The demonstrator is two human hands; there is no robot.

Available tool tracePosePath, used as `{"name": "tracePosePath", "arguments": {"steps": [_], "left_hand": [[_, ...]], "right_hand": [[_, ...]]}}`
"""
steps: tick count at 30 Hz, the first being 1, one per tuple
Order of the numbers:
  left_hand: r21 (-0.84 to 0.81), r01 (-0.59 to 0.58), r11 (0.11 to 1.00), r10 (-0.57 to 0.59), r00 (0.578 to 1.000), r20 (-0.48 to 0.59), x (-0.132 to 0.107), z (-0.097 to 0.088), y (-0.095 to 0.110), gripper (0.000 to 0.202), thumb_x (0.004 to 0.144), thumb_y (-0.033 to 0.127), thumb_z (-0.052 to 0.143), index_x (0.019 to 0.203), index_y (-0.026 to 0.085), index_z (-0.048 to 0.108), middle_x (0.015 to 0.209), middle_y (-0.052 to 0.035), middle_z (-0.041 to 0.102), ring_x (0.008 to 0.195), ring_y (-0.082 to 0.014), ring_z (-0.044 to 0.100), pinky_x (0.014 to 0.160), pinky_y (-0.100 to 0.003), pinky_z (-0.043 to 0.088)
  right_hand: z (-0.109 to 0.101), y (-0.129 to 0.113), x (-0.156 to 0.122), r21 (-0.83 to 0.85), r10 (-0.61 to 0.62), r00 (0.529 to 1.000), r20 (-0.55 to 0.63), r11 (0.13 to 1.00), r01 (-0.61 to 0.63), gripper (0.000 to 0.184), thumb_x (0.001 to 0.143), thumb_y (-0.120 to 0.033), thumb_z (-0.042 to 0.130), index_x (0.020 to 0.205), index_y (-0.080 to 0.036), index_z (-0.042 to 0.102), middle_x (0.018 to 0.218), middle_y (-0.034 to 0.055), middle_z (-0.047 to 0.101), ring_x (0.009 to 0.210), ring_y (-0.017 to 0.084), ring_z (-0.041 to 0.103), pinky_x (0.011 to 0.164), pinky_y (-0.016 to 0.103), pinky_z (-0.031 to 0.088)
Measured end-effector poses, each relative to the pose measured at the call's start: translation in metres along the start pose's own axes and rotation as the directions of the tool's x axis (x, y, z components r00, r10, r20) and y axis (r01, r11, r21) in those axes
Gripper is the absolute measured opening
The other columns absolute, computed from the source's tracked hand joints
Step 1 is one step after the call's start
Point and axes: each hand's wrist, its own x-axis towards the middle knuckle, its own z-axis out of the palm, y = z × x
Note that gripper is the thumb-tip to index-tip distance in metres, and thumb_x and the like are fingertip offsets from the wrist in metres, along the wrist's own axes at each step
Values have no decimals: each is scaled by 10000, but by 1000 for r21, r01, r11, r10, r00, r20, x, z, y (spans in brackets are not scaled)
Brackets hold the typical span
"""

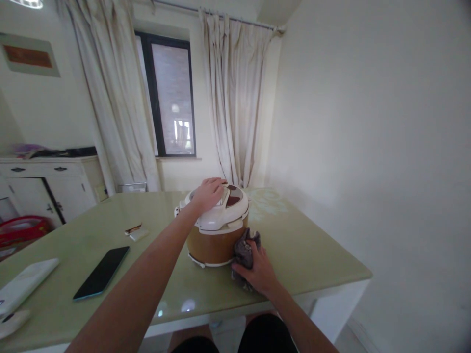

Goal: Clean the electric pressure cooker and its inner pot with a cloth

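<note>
An electric cooker with a white lid and an orange-brown body stands upright on the pale green table. My left hand is on top of its lid, with the fingers curled over the raised middle part. At the cooker's lower right side, my right hand grips a bunched grey cloth. The cloth touches the cooker's body, and part of it hangs down to the tabletop. My left forearm crosses in front of the cooker's left side and hides some of it.
On the table's left lie a dark smartphone, a white slab-like object, a rounded white item and a small packet. The table's front edge is close to my legs. A wall rises on the right.
</note>
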Motion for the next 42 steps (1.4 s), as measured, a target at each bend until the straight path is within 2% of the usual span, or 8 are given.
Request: {"name": "tracePosePath", "arguments": {"steps": [8, 16, 20, 24, 31, 35, 37, 42], "left_hand": [[9, -19, 1000, 19, 1000, 2, 1, -1, 1, 494, 1007, 286, 330, 1314, 168, 699, 1410, -95, 703, 1387, -238, 571, 1241, -431, 387], [19, -43, 999, 44, 999, -23, 0, 2, -6, 495, 1011, 300, 335, 1340, 185, 686, 1429, -85, 690, 1381, -231, 573, 1239, -436, 390], [8, -35, 999, 35, 999, -8, 0, 2, -6, 492, 1011, 300, 344, 1334, 188, 697, 1434, -84, 690, 1384, -238, 575, 1238, -442, 394], [8, -27, 1000, 27, 999, -20, 0, 2, -5, 508, 1019, 305, 326, 1332, 175, 703, 1441, -91, 687, 1401, -244, 563, 1245, -445, 388], [16, -41, 999, 41, 999, -22, -1, 3, -4, 509, 1044, 310, 294, 1327, 200, 704, 1430, -75, 697, 1408, -232, 563, 1241, -443, 397], [-21, -10, 1000, 9, 999, -44, -1, 5, -2, 513, 1068, 325, 275, 1347, 170, 677, 1429, -115, 692, 1403, -238, 574, 1238, -442, 398], [-62, 53, 997, -58, 995, -81, -1, 6, -3, 518, 1078, 361, 294, 1439, 143, 596, 1445, -142, 677, 1402, -254, 577, 1224, -450, 415], [21, -72, 997, 73, 995, -61, -1, 8, -7, 465, 1087, 331, 280, 1333, 164, 638, 1388, -143, 703, 1355, -262, 605, 1192, -474, 443]], "right_hand": [[39, -37, -6, -136, -148, 978, -150, 982, 128, 707, 681, -232, 840, 1359, -287, 651, 1426, 167, 544, 1272, 406, 565, 1041, 571, 525], [45, -56, 20, -116, -621, 775, -117, 784, 610, 463, 746, -235, 794, 1199, -321, 755, 1345, 120, 622, 1175, 325, 609, 988, 480, 544], [19, -10, 36, 145, -161, 930, -329, 965, 218, 419, 785, -297, 726, 1200, -237, 736, 1278, 145, 683, 1149, 334, 663, 997, 502, 555], [-15, 16, 59, 432, 286, 945, -162, 881, -192, 386, 801, -405, 702, 1144, -226, 701, 1027, 84, 760, 943, 298, 721, 883, 454, 593], [-80, -50, 153, 341, 108, 835, -540, 935, 100, 765, 815, -540, 792, 1446, -226, 493, 1353, 127, 638, 1219, 279, 626, 1083, 440, 495], [-91, -85, 225, 59, -92, 988, -123, 993, 100, 447, 909, -505, 724, 1279, -256, 703, 1239, 100, 707, 1158, 277, 663, 1046, 400, 490], [-89, -91, 239, 12, -90, 991, 97, 996, 89, 336, 961, -469, 669, 1207, -257, 753, 1178, 74, 751, 1114, 256, 685, 997, 356, 500], [-90, -98, 187, -120, -179, 982, 56, 975, 185, 304, 936, -413, 681, 1166, -245, 787, 1084, 79, 762, 1031, 260, 684, 925, 344, 488]]}}
